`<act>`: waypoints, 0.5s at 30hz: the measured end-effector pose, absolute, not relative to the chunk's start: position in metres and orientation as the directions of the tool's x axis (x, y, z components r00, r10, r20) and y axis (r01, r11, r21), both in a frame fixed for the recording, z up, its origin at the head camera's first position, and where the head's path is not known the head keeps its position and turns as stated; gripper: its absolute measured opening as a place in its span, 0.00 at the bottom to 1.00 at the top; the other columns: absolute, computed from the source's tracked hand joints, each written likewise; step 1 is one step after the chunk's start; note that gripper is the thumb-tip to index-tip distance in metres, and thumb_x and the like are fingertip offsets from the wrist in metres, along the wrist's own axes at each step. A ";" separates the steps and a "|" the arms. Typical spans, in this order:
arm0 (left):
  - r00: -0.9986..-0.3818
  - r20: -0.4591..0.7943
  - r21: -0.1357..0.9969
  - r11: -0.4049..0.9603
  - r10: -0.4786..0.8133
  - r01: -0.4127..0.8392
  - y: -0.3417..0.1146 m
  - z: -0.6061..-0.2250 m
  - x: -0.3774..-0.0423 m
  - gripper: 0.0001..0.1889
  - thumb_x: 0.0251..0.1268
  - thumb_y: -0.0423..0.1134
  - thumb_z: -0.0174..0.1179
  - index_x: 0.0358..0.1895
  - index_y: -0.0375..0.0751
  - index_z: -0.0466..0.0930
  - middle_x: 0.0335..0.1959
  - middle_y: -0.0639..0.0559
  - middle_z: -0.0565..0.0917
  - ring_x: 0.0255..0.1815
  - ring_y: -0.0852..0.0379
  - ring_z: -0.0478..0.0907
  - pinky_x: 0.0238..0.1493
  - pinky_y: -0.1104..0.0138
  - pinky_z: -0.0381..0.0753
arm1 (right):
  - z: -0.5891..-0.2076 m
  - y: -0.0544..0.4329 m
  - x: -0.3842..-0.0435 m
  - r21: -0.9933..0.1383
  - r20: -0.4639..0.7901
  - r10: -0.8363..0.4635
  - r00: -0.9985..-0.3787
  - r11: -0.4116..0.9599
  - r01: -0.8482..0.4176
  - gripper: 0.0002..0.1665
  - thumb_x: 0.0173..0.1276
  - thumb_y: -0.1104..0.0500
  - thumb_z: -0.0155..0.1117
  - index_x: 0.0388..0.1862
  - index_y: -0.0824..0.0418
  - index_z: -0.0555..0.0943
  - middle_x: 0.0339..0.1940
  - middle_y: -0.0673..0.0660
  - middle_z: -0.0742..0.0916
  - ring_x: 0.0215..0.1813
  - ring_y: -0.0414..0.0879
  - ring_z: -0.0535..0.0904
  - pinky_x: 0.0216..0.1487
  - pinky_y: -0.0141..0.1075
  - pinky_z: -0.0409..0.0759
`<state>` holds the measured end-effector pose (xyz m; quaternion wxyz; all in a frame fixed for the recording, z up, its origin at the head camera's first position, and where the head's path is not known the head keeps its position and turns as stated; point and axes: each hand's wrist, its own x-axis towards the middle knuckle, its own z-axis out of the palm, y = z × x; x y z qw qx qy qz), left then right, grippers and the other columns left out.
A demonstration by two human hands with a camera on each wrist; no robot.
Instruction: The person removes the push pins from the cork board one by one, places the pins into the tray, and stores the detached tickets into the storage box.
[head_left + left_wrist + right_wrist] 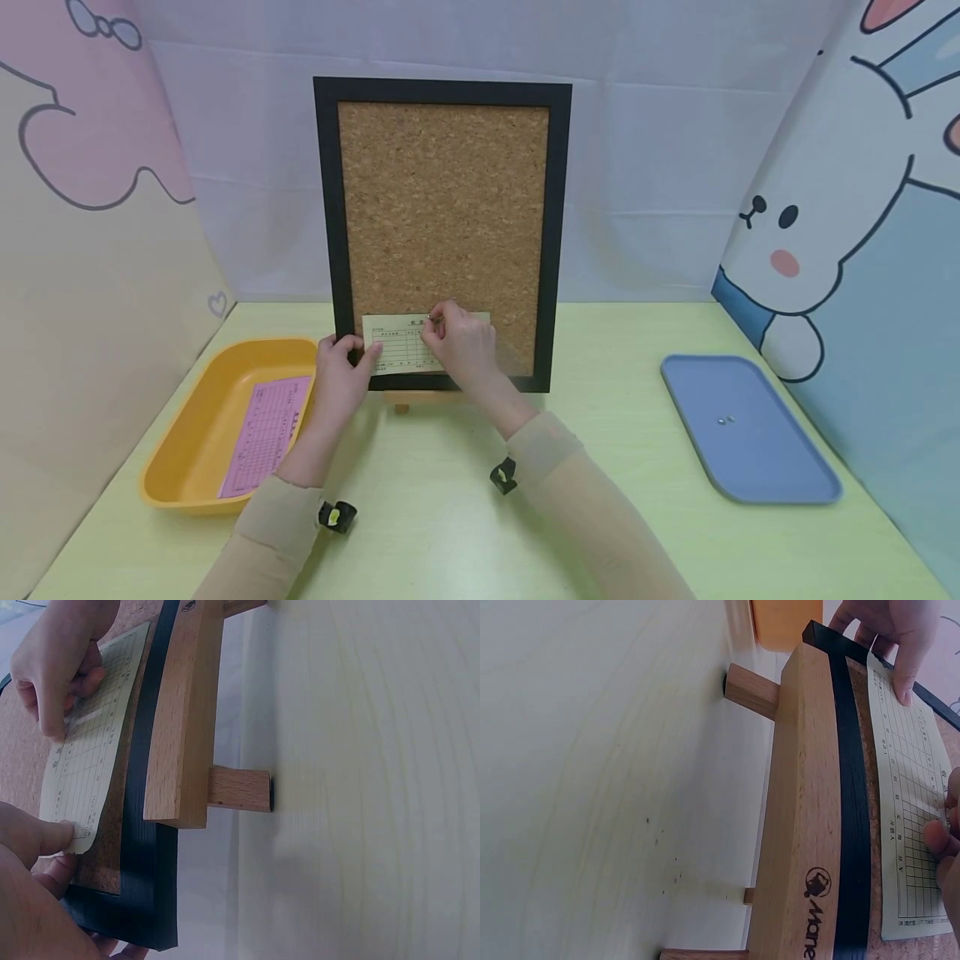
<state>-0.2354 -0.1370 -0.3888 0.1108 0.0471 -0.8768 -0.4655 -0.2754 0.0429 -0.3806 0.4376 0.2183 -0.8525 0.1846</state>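
A pale yellow printed receipt slip point(393, 350) lies against the lower part of a black-framed cork board point(446, 208). At the slip's left end my left hand point(343, 375) pinches its corner, thumb on the printed face. Other fingers of that hand reach round the board's frame point(112, 922), as the left wrist view shows. My right hand point(467, 342) is at the slip's upper middle, thumb and index finger pinching a tiny shiny thumbtack point(429, 317), mostly hidden by the fingertips. Its curled fingers cover part of the slip's right half.
A wooden easel point(184, 720) supports the board on the pale table point(442, 517). At left, a yellow basin point(187, 433) holds pink printed slips point(262, 433). On the right, a blue tray point(772, 467) carries small shiny tacks point(722, 422).
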 end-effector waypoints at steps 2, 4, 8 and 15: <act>-0.971 0.148 0.827 0.562 -0.186 0.019 -0.137 -0.389 -0.235 0.19 0.64 0.47 0.54 0.43 0.31 0.73 0.64 0.31 0.55 0.65 0.36 0.53 0.63 0.48 0.54 | -0.380 0.043 -0.275 -0.123 0.826 -0.213 -0.521 0.835 -0.536 0.04 0.55 0.58 0.62 0.27 0.57 0.76 0.11 0.44 0.75 0.11 0.33 0.63 0.11 0.26 0.58; -0.971 0.149 0.829 0.559 -0.188 0.019 -0.136 -0.389 -0.235 0.18 0.64 0.47 0.54 0.42 0.31 0.73 0.64 0.32 0.55 0.65 0.36 0.53 0.63 0.48 0.54 | -0.380 0.043 -0.275 -0.123 0.824 -0.214 -0.525 0.837 -0.533 0.04 0.55 0.58 0.62 0.28 0.57 0.76 0.12 0.44 0.75 0.11 0.33 0.63 0.11 0.25 0.58; -0.969 0.156 0.833 0.553 -0.192 0.025 -0.136 -0.389 -0.235 0.18 0.64 0.46 0.55 0.42 0.31 0.73 0.63 0.31 0.55 0.64 0.36 0.54 0.63 0.49 0.54 | -0.380 0.043 -0.274 -0.131 0.812 -0.213 -0.544 0.841 -0.525 0.06 0.55 0.57 0.63 0.29 0.57 0.77 0.13 0.44 0.76 0.12 0.33 0.64 0.11 0.25 0.58; -0.969 0.149 0.834 0.551 -0.197 0.016 -0.136 -0.390 -0.236 0.18 0.63 0.47 0.55 0.42 0.32 0.73 0.64 0.33 0.55 0.64 0.37 0.53 0.63 0.49 0.54 | -0.379 0.042 -0.274 -0.125 0.798 -0.220 -0.561 0.850 -0.511 0.06 0.56 0.56 0.63 0.31 0.56 0.78 0.13 0.44 0.77 0.12 0.33 0.65 0.11 0.26 0.59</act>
